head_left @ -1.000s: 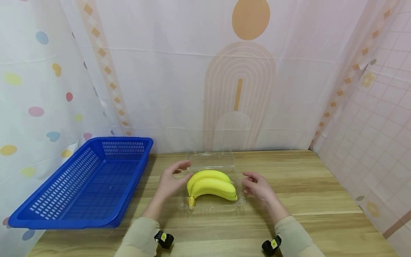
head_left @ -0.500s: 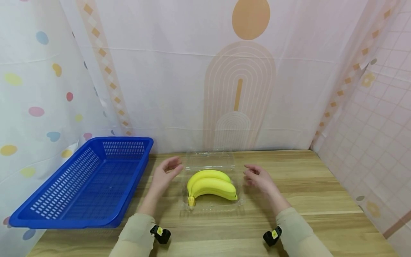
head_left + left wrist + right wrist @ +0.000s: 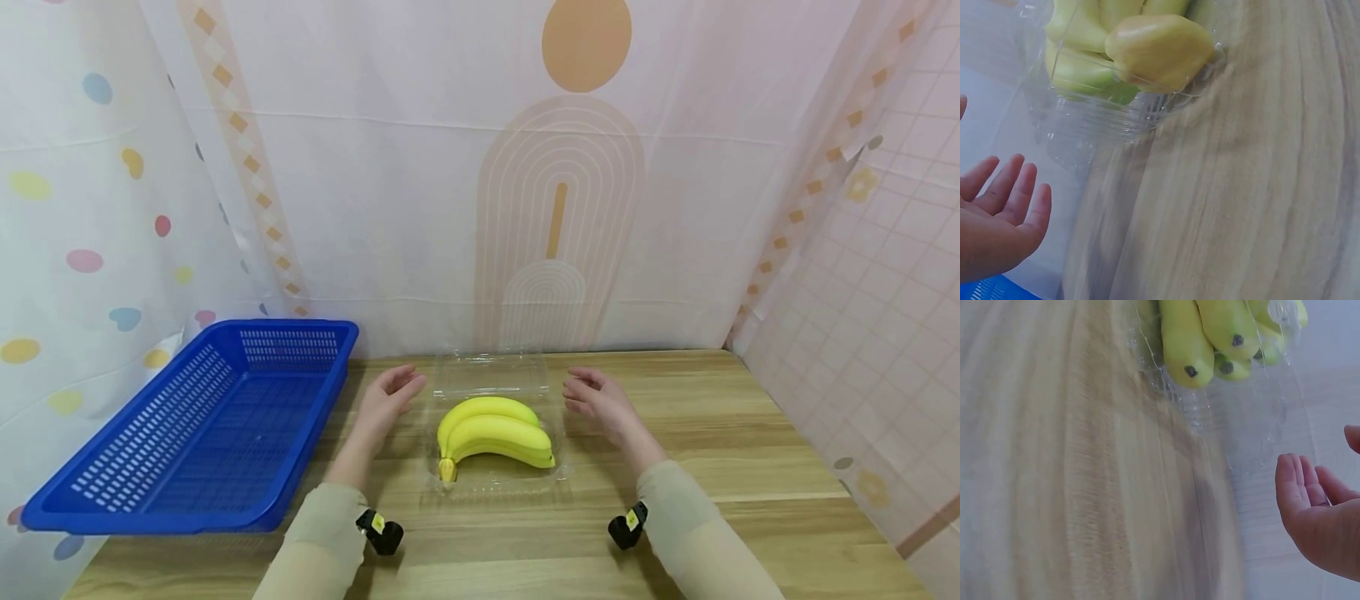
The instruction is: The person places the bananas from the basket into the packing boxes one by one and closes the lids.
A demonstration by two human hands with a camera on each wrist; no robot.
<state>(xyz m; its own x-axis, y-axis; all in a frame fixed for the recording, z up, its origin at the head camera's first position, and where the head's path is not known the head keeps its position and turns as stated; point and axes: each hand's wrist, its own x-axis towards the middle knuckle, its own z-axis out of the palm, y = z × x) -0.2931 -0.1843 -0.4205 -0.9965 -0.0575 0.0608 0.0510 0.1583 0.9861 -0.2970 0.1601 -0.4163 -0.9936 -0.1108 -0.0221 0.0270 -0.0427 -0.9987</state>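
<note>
A bunch of yellow bananas [image 3: 495, 433] lies in a clear plastic clamshell box [image 3: 491, 483], its stem end toward the front left. The box's lid [image 3: 491, 375] is folded back toward the curtain. My left hand [image 3: 381, 408] hovers to the left of the box, fingers relaxed and holding nothing. On the other side, my right hand [image 3: 603, 408] is just right of the box, also holding nothing. The thick stem end [image 3: 1160, 50] shows in the left wrist view, and the dark banana tips [image 3: 1210, 356] in the right wrist view.
A blue plastic basket [image 3: 300, 467] with slotted sides stands at the left of the wooden table [image 3: 712, 433]. Patterned curtains [image 3: 375, 208] hang behind the table and along both sides.
My left hand has drawn back leftward from the bananas. My right hand has moved slightly up and away from the front. Bananas and box stay put.
</note>
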